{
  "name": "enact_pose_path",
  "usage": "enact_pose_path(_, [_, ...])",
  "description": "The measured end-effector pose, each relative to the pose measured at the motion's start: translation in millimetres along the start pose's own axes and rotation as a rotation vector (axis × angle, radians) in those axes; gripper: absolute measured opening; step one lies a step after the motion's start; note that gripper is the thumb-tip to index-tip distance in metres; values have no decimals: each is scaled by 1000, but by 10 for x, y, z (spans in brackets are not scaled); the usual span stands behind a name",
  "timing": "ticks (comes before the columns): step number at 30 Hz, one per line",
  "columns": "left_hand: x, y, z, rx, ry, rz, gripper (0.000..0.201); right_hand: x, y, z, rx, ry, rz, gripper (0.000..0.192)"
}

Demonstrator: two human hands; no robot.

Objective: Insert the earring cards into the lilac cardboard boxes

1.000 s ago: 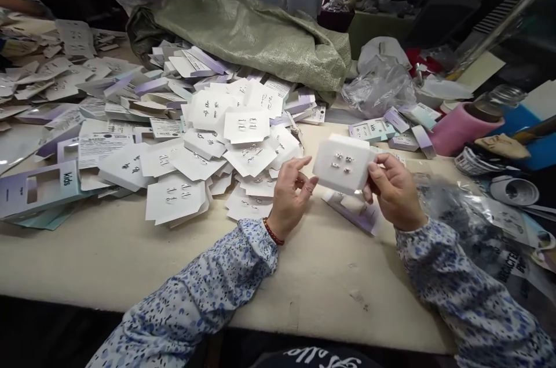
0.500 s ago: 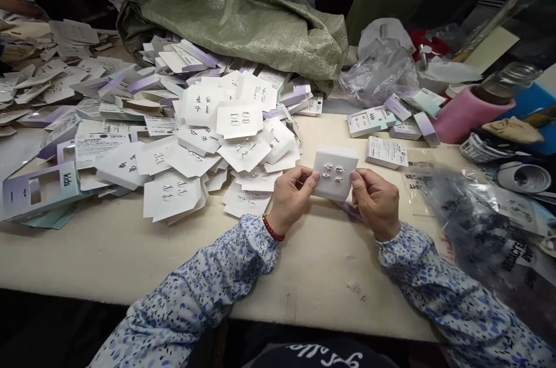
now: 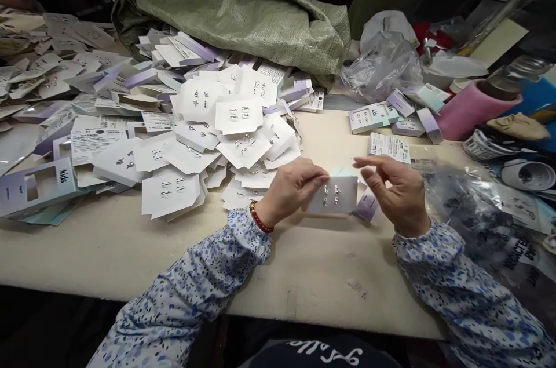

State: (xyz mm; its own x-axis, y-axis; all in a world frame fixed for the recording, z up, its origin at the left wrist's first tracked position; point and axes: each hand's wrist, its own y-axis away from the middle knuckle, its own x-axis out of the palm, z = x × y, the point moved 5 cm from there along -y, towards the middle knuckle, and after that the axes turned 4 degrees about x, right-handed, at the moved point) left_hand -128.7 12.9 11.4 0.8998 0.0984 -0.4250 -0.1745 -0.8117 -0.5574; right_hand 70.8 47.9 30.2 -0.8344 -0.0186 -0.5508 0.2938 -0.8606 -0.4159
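My left hand [image 3: 293, 189] pinches the upper left corner of a white earring card [image 3: 343, 197] with small silver earrings on its face. To the right of the card, my right hand [image 3: 397, 191] is off it, thumb and fingers apart. Partly behind the card, a small lilac box [image 3: 367, 206] lies on the table between card and right hand. Left of my left hand spreads a heap of similar white earring cards [image 3: 238, 116], each with silver earrings.
Flattened lilac and mint boxes [image 3: 37, 187] lie at the left. Behind the heap rests a green woven sack [image 3: 243, 14]. Several small packed boxes [image 3: 369, 117] and a white labelled box [image 3: 388, 148] sit ahead. A pink roll [image 3: 475, 110] and plastic bags [image 3: 486, 229] occupy the right.
My right hand has let go of the earring card and moved right, fingers spreading. The card has turned and tipped, now held by my left hand alone.
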Motion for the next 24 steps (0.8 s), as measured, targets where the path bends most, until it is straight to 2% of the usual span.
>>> enact_pose_path(2, [42, -6, -65, 65, -19, 52, 18, 100, 27, 50, -4, -45, 196, 25])
enact_pose_path(4, [58, 9, -75, 54, -5, -9, 17, 211, 76, 39, 80, -148, 340, 26])
enact_pose_path(5, [57, 26, -57, 23, -2, -67, 16, 250, 99, 16, 146, -215, 360, 28])
enact_pose_path(6, [55, 52, -29, -19, -6, -131, 19, 273, 119, -13, 214, -282, 344, 29])
enact_pose_path(8, [60, 120, 44, -119, -11, -234, 44, 289, 151, -62, 319, -394, 257, 30])
enact_pose_path(10, [91, 197, 127, -232, 55, -282, 66, 284, 174, -85, 369, -448, 167, 31])
enact_pose_path(11, [111, 234, 168, -295, 123, -297, 70, 280, 181, -88, 381, -460, 135, 31])
enact_pose_path(14, [179, 304, 237, -432, 362, -303, 57, 287, 194, -107, 437, -518, 101, 35])
enact_pose_path(17, [227, 286, 212, -437, 507, -257, 37, 336, 200, -134, 503, -601, 168, 41])
enact_pose_path(24, [219, 252, 202, -364, 488, -283, 33, 416, 228, -177, 556, -611, 261, 43])
